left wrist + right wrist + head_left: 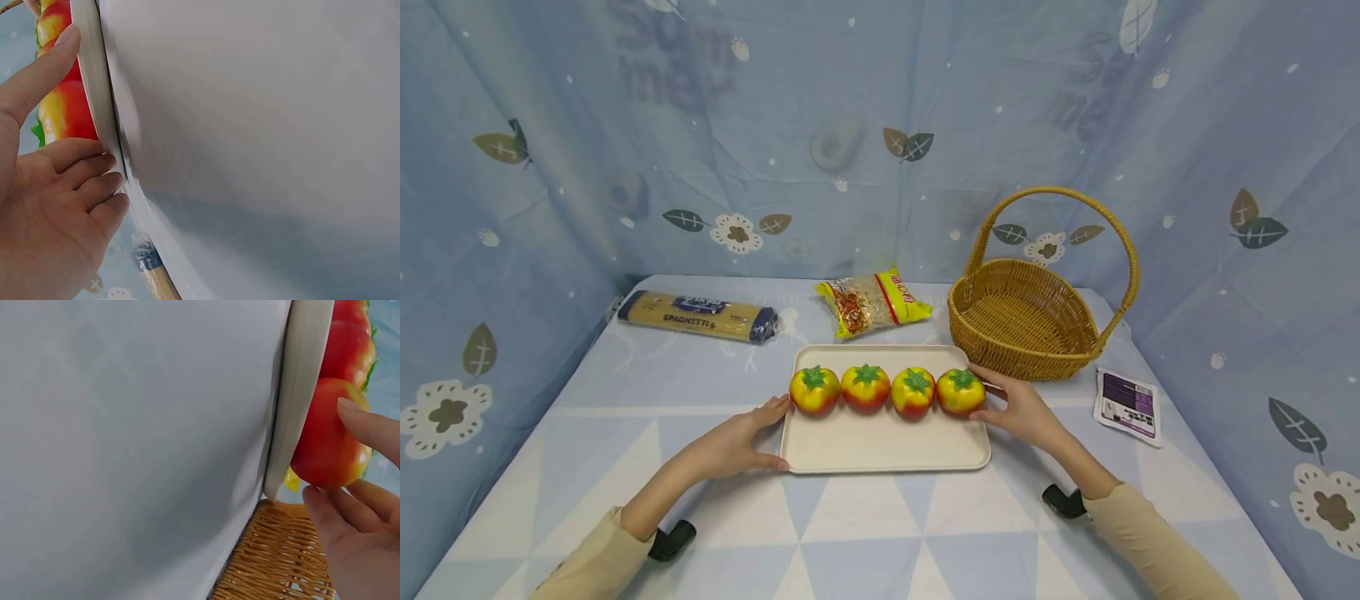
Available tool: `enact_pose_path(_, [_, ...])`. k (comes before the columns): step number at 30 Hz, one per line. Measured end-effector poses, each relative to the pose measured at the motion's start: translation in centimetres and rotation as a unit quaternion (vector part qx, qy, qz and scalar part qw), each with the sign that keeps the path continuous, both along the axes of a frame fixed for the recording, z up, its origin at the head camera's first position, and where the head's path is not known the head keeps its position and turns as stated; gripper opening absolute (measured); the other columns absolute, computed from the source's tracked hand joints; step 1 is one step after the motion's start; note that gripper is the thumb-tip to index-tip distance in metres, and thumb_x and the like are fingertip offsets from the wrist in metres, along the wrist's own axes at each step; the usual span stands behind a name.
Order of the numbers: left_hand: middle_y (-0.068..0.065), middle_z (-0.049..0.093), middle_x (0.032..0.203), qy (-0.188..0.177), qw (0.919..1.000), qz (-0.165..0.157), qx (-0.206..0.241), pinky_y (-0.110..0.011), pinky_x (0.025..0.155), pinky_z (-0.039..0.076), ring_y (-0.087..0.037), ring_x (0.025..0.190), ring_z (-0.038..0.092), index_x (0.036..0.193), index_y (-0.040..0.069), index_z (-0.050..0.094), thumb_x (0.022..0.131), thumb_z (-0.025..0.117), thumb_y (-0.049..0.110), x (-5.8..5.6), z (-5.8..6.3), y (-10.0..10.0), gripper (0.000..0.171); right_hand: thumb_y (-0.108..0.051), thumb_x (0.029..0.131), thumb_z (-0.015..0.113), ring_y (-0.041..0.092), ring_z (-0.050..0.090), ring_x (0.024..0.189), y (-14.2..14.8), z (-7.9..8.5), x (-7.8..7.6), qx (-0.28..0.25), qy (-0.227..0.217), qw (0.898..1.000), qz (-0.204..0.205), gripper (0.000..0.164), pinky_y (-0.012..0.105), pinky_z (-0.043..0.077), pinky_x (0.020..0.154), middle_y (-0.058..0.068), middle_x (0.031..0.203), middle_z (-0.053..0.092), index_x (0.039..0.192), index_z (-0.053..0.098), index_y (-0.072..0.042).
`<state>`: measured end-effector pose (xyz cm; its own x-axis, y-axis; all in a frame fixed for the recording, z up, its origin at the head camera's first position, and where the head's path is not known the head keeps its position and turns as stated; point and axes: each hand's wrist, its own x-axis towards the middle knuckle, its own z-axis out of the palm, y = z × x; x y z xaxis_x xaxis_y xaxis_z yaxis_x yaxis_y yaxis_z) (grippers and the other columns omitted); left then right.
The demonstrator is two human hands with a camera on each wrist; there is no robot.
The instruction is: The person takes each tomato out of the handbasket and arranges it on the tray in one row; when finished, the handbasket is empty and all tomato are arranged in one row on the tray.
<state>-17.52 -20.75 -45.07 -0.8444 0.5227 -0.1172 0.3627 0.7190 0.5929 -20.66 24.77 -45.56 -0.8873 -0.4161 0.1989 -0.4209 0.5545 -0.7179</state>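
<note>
A shallow cream tray (887, 446) carries several red-and-yellow tomatoes with green tops, lined up along its far half. My right hand (1026, 412) holds the rightmost tomato (961, 394); in the right wrist view the thumb lies on one side of it and the fingers on the other. This tomato sits beside its neighbour at the tray's right end. At the opposite end, my left hand (730, 446) touches the tray's left edge, its thumb by the near corner and its fingers farther up, near the leftmost tomato (815, 392).
Behind the tray's right end stands a wicker basket (1030, 362) with a tall handle. A yellow-ended food bag (868, 302) lies behind the tray, and a spaghetti pack (692, 317) at the back left. Right of the basket is a purple-and-white sachet (1127, 404).
</note>
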Motion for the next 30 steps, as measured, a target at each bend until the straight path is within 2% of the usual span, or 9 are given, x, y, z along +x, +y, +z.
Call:
enact_pose_path(7, [-0.023,0.026,0.152,-0.005,1.0000,0.004,0.000,-0.056,0.111,0.024,-0.041,0.140,0.024,0.147,-0.003,0.034,0.074,0.080,0.043,0.2,0.0,0.1,0.098,0.000,0.078,0.078,0.038,0.049,0.126,0.5,0.0,-0.1,0.010,0.003,1.000,0.007,0.073,0.047,0.046,0.098,0.022,0.140,0.048,0.142,0.043,0.004])
enact_pose_path(16, [-0.023,0.025,0.153,-0.011,0.9999,0.000,0.001,-0.057,0.111,0.024,-0.042,0.140,0.024,0.147,-0.003,0.033,0.073,0.082,0.041,0.0,0.1,0.5,0.098,-0.008,0.079,0.080,0.033,0.049,0.127,0.9,0.1,0.5,0.032,-0.003,0.999,-0.010,0.074,0.041,0.044,0.101,0.017,0.140,0.050,0.143,0.044,-0.001])
enact_pose_path(23, [-0.024,0.025,0.152,-0.011,0.9999,-0.008,-0.001,-0.057,0.111,0.025,-0.042,0.139,0.024,0.147,-0.004,0.033,0.073,0.081,0.041,0.0,0.0,0.7,0.099,-0.009,0.079,0.081,0.034,0.048,0.127,0.9,0.3,0.9,0.040,0.001,0.999,-0.005,0.075,0.044,0.044,0.101,0.016,0.142,0.049,0.144,0.043,-0.001])
enact_pose_path(30, [-0.024,0.024,0.153,-0.010,0.9999,-0.007,-0.003,-0.057,0.111,0.024,-0.042,0.140,0.023,0.147,-0.003,0.032,0.073,0.081,0.042,0.0,0.0,0.7,0.099,-0.017,0.079,0.081,0.034,0.049,0.126,1.1,0.1,0.8,0.048,0.016,0.999,-0.006,0.075,0.046,0.044,0.100,0.013,0.142,0.050,0.143,0.045,-0.002])
